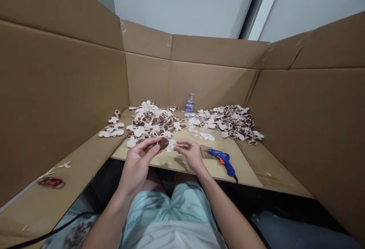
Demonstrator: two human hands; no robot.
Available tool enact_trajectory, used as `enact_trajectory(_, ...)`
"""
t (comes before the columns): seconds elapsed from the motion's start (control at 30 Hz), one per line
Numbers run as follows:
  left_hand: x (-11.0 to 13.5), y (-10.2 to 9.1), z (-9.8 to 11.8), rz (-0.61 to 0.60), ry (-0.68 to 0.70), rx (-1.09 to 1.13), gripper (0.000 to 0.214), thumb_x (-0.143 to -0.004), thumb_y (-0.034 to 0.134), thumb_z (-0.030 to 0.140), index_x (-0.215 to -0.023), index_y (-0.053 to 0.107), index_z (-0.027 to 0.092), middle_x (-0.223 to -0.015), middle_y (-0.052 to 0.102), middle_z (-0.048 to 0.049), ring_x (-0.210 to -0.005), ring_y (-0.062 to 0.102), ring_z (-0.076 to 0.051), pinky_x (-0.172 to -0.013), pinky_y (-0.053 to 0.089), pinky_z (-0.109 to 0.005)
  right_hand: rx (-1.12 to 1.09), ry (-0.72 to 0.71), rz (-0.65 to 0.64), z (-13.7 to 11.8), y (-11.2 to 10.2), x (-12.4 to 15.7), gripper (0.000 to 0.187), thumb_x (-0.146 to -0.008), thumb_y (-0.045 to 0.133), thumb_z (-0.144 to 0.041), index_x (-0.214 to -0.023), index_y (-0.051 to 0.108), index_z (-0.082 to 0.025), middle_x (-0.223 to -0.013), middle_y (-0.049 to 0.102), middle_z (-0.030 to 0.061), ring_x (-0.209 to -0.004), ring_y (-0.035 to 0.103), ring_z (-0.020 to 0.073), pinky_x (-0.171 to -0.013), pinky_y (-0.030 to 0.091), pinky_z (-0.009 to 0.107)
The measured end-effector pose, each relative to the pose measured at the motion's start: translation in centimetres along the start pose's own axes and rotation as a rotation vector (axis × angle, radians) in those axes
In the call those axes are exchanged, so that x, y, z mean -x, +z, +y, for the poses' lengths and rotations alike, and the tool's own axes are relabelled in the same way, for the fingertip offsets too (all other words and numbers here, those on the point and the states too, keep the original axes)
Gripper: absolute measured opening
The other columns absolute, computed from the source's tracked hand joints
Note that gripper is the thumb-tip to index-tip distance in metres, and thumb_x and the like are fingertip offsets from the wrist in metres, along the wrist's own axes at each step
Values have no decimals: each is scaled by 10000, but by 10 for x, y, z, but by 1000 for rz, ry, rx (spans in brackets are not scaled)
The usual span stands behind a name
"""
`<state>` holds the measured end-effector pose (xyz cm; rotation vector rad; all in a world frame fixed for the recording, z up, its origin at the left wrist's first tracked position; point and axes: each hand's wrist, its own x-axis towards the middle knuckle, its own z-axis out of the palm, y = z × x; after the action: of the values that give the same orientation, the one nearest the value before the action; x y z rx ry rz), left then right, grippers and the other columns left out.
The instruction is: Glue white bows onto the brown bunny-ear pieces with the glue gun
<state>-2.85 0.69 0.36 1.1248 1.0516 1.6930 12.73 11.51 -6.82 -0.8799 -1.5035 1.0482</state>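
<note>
My left hand [139, 161] pinches a small round brown piece [163, 143] with a white edge, holding it just above the wooden board [182, 165]. My right hand [189, 154] hovers right beside it, fingers curled together near a small white piece [171, 145]; whether it grips that piece is unclear. Both hands are at the board's near edge, above my lap.
Two heaps of white and brown flower-like pieces lie on the board, one at the left [151, 121], one at the right [234, 121]. A water bottle [189, 102] stands at the back. A blue glue gun [224, 159] lies right of my hands. Cardboard walls [57, 100] enclose everything. A red object [51, 181] lies at the left.
</note>
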Motion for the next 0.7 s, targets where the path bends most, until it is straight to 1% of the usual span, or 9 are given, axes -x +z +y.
enact_trajectory(0.1, 2, 1, -2, -22, 24, -30, 253, -774, 726, 299, -1008, 736, 204, -1073, 734, -69, -1024, 671, -215, -932, 512, -309, -111, -37, 58, -28, -5, 27, 257, -705, 756, -343, -867, 659, -169, -882, 768, 98, -847, 729, 235, -746, 580, 351)
enact_trajectory(0.17, 6, 2, -2, -21, 77, -110, 231, -784, 715, 298, -998, 745, 215, -1095, 718, -65, -1059, 651, -206, -942, 506, -290, -157, -91, 118, -48, -8, 46, 218, -728, 755, -303, -882, 656, -186, -884, 768, 70, -864, 726, 212, -786, 579, 338)
enact_trajectory(0.23, 11, 5, 0, 0, 149, -227, 201, -782, 713, 291, -965, 761, 222, -1082, 703, -63, -1093, 626, -198, -911, 516, -247, -168, -222, 239, -64, -10, 61, 210, -724, 772, -223, -895, 655, -194, -812, 757, 34, -764, 723, 180, -719, 591, 304)
enact_trajectory(0.3, 15, 8, 4, 10, 218, -308, 177, -765, 723, 278, -924, 776, 223, -1035, 689, -65, -1080, 624, -196, -839, 541, -213, -122, -361, 288, -74, -13, 72, 203, -734, 764, -149, -895, 656, -209, -773, 733, 2, -707, 706, 152, -672, 590, 274)
enact_trajectory(0.4, 21, 15, 10, -25, 301, -324, 162, -721, 748, 224, -878, 787, 227, -958, 672, -54, -931, 668, -173, -745, 571, -203, -20, -529, 225, -78, -15, 79, 245, -764, 723, -65, -934, 658, -228, -805, 713, -7, -742, 696, 142, -707, 586, 281)
enact_trajectory(0.47, 23, 18, 13, -45, 331, -319, 169, -688, 765, 181, -849, 789, 230, -927, 666, -39, -816, 679, -146, -709, 582, -204, 34, -595, 190, -79, -16, 80, 297, -769, 704, -25, -977, 650, -231, -831, 712, 0, -759, 692, 144, -721, 583, 293)
enact_trajectory(0.57, 25, 21, 14, -54, 341, -314, 173, -658, 781, 146, -811, 789, 227, -900, 654, -27, -740, 672, -120, -670, 583, -187, 76, -648, 189, -81, -16, 80, 322, -763, 701, 2, -988, 645, -222, -840, 715, 5, -766, 690, 145, -708, 582, 288)
enact_trajectory(0.7, 25, 21, 13, -79, 347, -310, 177, -652, 784, 125, -800, 787, 222, -883, 643, -25, -760, 661, -109, -659, 567, -150, 101, -663, 190, -86, -15, 82, 300, -765, 699, 5, -965, 653, -214, -829, 718, 2, -760, 693, 139, -690, 583, 264)
